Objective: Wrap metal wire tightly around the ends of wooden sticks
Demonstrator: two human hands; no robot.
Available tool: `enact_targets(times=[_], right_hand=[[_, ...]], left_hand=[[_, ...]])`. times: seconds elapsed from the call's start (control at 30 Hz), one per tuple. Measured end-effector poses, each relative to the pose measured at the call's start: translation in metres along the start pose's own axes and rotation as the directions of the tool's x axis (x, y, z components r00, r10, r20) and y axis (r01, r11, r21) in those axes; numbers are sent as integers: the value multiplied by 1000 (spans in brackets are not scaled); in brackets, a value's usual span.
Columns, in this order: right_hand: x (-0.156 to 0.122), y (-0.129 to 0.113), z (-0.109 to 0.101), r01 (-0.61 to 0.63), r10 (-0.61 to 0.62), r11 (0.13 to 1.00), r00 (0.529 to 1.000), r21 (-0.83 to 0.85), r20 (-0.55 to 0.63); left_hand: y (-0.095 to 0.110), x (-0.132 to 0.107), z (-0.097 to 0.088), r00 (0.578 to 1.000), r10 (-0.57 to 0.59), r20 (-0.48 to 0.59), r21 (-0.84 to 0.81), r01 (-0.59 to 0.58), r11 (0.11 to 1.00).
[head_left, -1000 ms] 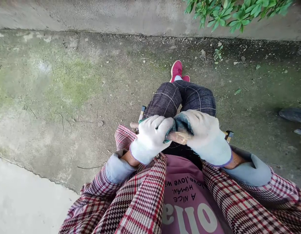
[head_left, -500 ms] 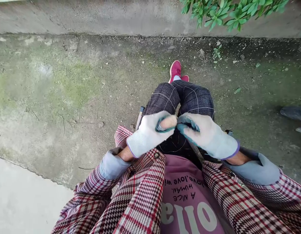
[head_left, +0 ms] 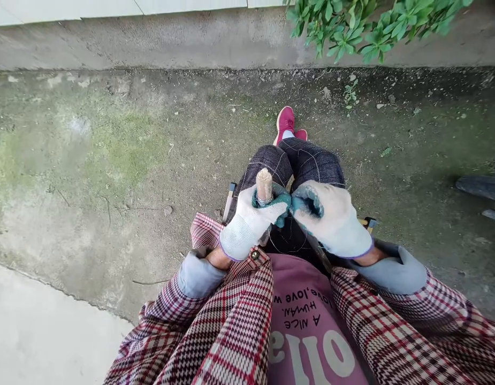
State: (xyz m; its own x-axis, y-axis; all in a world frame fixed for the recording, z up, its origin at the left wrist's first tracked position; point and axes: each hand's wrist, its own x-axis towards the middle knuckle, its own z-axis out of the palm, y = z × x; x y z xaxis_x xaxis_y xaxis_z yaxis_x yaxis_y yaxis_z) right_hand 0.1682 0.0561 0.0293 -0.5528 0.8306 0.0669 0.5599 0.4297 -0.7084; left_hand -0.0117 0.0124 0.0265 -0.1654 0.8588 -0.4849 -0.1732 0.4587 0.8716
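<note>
My left hand (head_left: 247,219), in a white work glove with a teal coated palm, is closed around a wooden handle (head_left: 264,184). The handle's rough, pale end points up and away from me, and thin wire (head_left: 264,202) is wound around it just above my grip. My right hand (head_left: 325,216), gloved alike, is right beside the left one above my lap. Its thumb and fingers are curled together in a pinch, and what lies between them is too small or hidden to name. The fingertips of both gloves nearly meet.
Below the hands are my checked trousers (head_left: 315,163) and red shoes (head_left: 286,120). Dark-capped bar ends (head_left: 231,187) show beside my legs. A low concrete wall (head_left: 170,45) runs ahead, with a leafy bush (head_left: 363,27) over it. A dark shoe (head_left: 482,187) is at the far right.
The wooden handle has swung from pointing right, toward my right hand, to pointing up and away. My right hand stays pinched close by and has shifted slightly left and down.
</note>
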Motion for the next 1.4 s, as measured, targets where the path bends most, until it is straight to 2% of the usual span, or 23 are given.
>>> enact_targets(times=[0.1,0.23,0.3,0.33,0.43,0.47,0.53,0.57,0.63,0.7,0.73,0.8,0.87,0.97,1.07,1.2,1.27,1.3,1.33,1.4], right_hand=[[5,4,-5,-100,101,972,995,214,6],[10,14,-12,-136,142,976,990,171,-21],[14,19,-12,-183,194,945,981,272,-14],[16,23,-11,-216,233,900,972,378,0],[19,30,0,-293,312,673,945,679,98],[19,32,5,-305,294,613,944,729,148],[16,30,14,-326,180,546,945,771,272],[13,28,16,-353,92,536,928,767,362],[7,20,15,-419,-27,548,856,724,515],[-1,11,5,-476,-51,564,795,675,604],[-5,8,-3,-497,-30,549,792,672,610],[-11,6,-20,-494,91,462,852,737,515],[-16,8,-35,-415,286,384,903,825,321],[-18,17,-51,-223,452,341,890,913,48],[-17,26,-52,-175,489,322,872,930,-5],[-18,45,-39,-190,528,309,849,932,-2],[-20,63,-34,-253,514,357,857,899,37],[-21,73,-34,-337,500,416,860,845,96],[-23,81,-36,-428,499,516,854,742,146],[-27,89,-44,-497,488,745,861,444,145]], left_hand=[[4,9,0,997,-53,51,-62,56,996],[8,20,-8,975,-155,158,-106,173,979],[10,24,-8,972,-148,183,-102,168,980],[11,26,-8,976,-129,176,-98,147,984],[15,31,-3,993,-65,97,-78,73,994],[17,33,-2,997,-50,63,-71,55,996],[20,37,-2,999,-37,5,-58,37,998],[22,38,-2,999,-30,-23,-59,29,998],[24,40,-6,997,-11,-81,-69,5,998],[27,41,-11,994,5,-113,-92,-16,996],[28,41,-14,993,12,-120,-111,-26,994],[30,40,-20,994,14,-112,-151,-31,988],[28,40,-27,995,3,-103,-179,-21,984],[23,42,-37,991,-22,-129,-207,-5,978],[21,42,-44,990,-55,-133,-268,18,963],[26,39,-46,991,-114,-68,-334,85,939],[28,37,-47,991,-126,-40,-362,103,926],[29,35,-48,991,-135,-20,-371,117,921],[29,34,-48,990,-143,2,-374,134,918],[28,28,-46,983,-173,62,-351,184,918]])
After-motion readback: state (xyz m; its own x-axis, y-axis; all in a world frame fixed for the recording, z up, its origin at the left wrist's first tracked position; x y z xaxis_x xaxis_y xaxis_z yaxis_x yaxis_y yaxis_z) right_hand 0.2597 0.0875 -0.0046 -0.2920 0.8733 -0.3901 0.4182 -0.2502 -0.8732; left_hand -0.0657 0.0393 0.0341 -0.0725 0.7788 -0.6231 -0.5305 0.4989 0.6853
